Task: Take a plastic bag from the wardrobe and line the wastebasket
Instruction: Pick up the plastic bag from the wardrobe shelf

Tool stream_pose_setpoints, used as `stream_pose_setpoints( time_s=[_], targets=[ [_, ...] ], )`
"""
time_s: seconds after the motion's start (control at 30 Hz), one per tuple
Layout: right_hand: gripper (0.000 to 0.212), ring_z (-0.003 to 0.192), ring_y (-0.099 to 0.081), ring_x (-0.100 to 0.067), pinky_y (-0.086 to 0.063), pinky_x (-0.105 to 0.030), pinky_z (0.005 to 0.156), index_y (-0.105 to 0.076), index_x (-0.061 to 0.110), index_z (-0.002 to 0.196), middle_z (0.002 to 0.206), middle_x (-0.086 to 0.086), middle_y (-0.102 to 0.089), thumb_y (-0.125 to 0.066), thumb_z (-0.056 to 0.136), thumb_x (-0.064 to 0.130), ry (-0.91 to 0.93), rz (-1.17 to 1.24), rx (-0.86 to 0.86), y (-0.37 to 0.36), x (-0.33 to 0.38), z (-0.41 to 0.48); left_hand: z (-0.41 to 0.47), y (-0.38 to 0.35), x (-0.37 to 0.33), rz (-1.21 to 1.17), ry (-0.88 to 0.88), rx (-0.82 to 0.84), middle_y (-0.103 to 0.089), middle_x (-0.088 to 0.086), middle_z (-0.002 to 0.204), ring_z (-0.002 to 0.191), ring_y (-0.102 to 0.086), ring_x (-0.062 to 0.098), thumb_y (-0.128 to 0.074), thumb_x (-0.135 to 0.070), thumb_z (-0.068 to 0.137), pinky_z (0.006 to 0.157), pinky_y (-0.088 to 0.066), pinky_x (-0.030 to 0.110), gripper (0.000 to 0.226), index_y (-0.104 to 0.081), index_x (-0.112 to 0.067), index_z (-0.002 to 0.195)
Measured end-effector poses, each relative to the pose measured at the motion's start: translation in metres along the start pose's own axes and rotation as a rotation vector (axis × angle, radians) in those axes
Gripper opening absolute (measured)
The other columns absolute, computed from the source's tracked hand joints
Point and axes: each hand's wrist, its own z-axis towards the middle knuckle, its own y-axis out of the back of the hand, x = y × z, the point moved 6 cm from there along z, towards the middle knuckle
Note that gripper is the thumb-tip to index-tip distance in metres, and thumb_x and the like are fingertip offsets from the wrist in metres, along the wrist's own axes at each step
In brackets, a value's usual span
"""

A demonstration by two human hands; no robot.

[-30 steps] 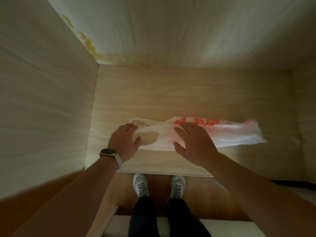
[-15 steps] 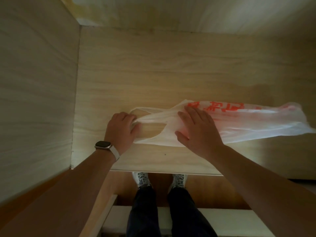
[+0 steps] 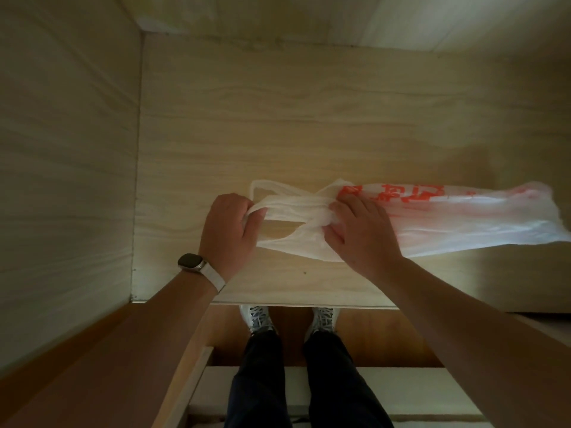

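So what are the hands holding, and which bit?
The plastic bag, lying on the wardrobe shelf. The left hand grips its handle loops; the right hand pinches the bunched plastic where the handles join the body.

Counts: 1 wardrobe shelf (image 3: 293,118). 1 plastic bag (image 3: 448,223) on shelf, toward its front edge. 2 hands over shelf: left hand (image 3: 230,233), right hand (image 3: 361,239). 1 watch (image 3: 192,261). 2 shoes (image 3: 258,318) below shelf front edge.
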Motion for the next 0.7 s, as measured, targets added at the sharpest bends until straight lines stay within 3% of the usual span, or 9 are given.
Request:
stream_pose_setpoints(
  time_s=[0.3, 0.43, 0.6, 0.7],
  targets=[
    [0.027, 0.101, -0.063, -0.031, -0.053, -0.049, 0.086, -0.063, 0.01, 0.106, 0.113, -0.011, -0.066, -0.054, 0.09, 0.03, -0.051, 0.124, -0.096, 0.077, 0.016, -0.026, -0.002, 0.058, -0.088, -0.197, 0.006, 0.079, -0.038, -0.009, 0.056, 0.048, -0.034, 0.009, -0.054, -0.049, 0.08, 0.046, -0.026, 0.018, 0.032, -0.042, -0.02, 0.071],
    [0.023, 0.089, -0.065, -0.031, -0.054, -0.042, 0.076, -0.064, 0.007, 0.101, 0.1, -0.011, -0.069, -0.058, 0.087, 0.024, -0.033, 0.171, -0.172, 0.121, 0.026, -0.043, -0.007, 0.088, -0.13, -0.221, 0.0, 0.087, -0.039, -0.008, 0.049, 0.049, -0.043, 0.012, -0.057, -0.051, 0.074, 0.042, -0.029, 0.023, 0.032, -0.035, -0.03, 0.065],
    [0.03, 0.09, -0.067, -0.032, -0.055, -0.039, 0.077, -0.067, 0.007, 0.102, 0.102, -0.01, -0.071, -0.054, 0.086, 0.028, -0.05, 0.195, -0.223, 0.177, 0.038, -0.067, -0.011, 0.137, -0.174, -0.238, -0.035, -0.025, -0.046, -0.008, 0.055, 0.058, -0.05, 0.014, -0.049, -0.061, 0.083, 0.045, -0.032, 0.022, 0.035, -0.044, -0.03, 0.068],
    [0.038, 0.087, -0.069, -0.033, -0.057, -0.04, 0.077, -0.068, 0.007, 0.108, 0.102, -0.01, -0.073, -0.051, 0.086, 0.032, -0.08, 0.193, -0.242, 0.201, 0.042, -0.082, -0.014, 0.166, -0.201, -0.255, -0.047, -0.067, -0.048, -0.01, 0.057, 0.058, -0.052, 0.005, -0.047, -0.052, 0.089, 0.046, -0.033, 0.013, 0.027, -0.047, -0.033, 0.069]
  ],
)
